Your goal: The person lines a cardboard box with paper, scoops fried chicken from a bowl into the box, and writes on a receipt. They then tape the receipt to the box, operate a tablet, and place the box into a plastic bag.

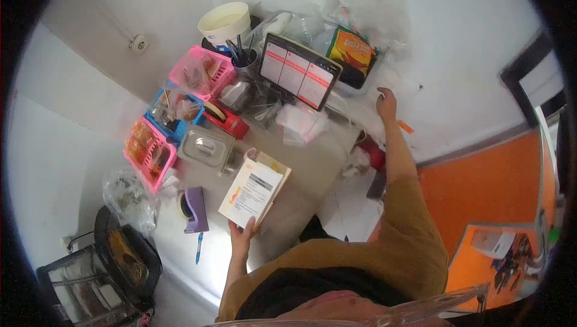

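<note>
At the near edge of the metal table, my left hand [241, 237] grips a cream-coloured paper box [280, 184]. A white printed receipt [252, 190] lies on the box's top face. My right arm stretches out past the table's right side. My right hand [387, 104] has curled fingers, beside clear plastic and near the white wall; whatever they pinch, if anything, is too small to make out. A small orange strip [406, 126] shows by that wrist. Left of the box are a purple tape dispenser [196, 209] and a blue pen [198, 248].
A tablet [299, 70] stands at the table's back. Pink [220, 79] and blue baskets [157, 127], a lidded metal container [206, 148], a red tape dispenser [231, 124] and white packets [300, 124] crowd the left and middle. A dark appliance [129, 256] stands lower left.
</note>
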